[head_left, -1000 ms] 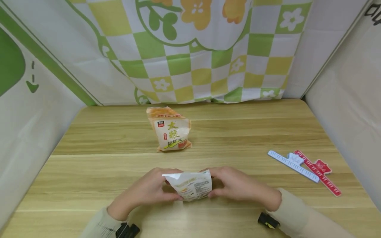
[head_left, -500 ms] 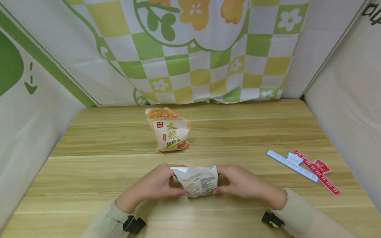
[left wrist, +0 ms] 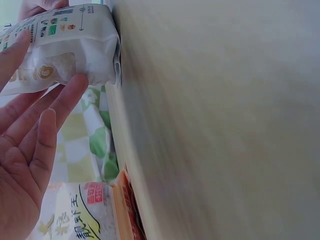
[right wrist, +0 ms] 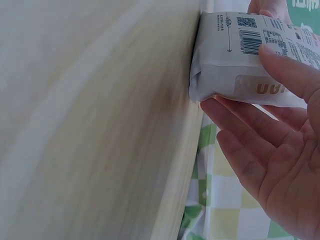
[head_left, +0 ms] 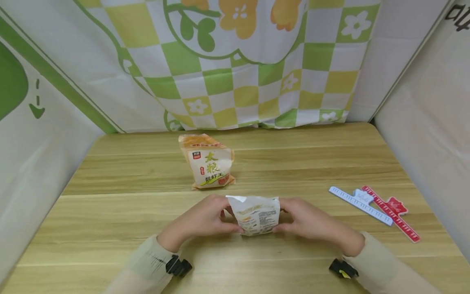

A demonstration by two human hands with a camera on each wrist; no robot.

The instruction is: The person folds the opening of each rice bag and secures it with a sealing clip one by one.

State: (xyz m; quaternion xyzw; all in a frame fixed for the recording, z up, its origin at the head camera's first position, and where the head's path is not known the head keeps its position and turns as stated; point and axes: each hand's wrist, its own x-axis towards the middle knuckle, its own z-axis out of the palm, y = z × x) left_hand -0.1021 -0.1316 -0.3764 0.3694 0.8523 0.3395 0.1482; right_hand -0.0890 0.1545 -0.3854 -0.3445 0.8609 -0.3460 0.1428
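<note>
Between my two hands stands a small white printed food bag (head_left: 258,218), its back label with lines of text facing me. My left hand (head_left: 205,217) holds its left side, thumb on the near face and fingers behind. The other side is gripped the same way by my right hand (head_left: 310,219). In the right wrist view the bag (right wrist: 245,55) shows a barcode, and its bottom is at or just above the table; I cannot tell which. Behind it, a little to the left, an orange and cream rice bag (head_left: 211,165) stands upright.
At the right of the wooden table (head_left: 110,228) lie two long bag clips, one light blue (head_left: 361,204) and one red (head_left: 394,212), partly overlapping. A green and yellow checked cloth (head_left: 257,81) hangs behind the table's far edge. White panels rise at both sides.
Both hands have shifted the white bag to the right and slightly away from me, keeping their hold. The rice bag and the two clips have stayed in place.
</note>
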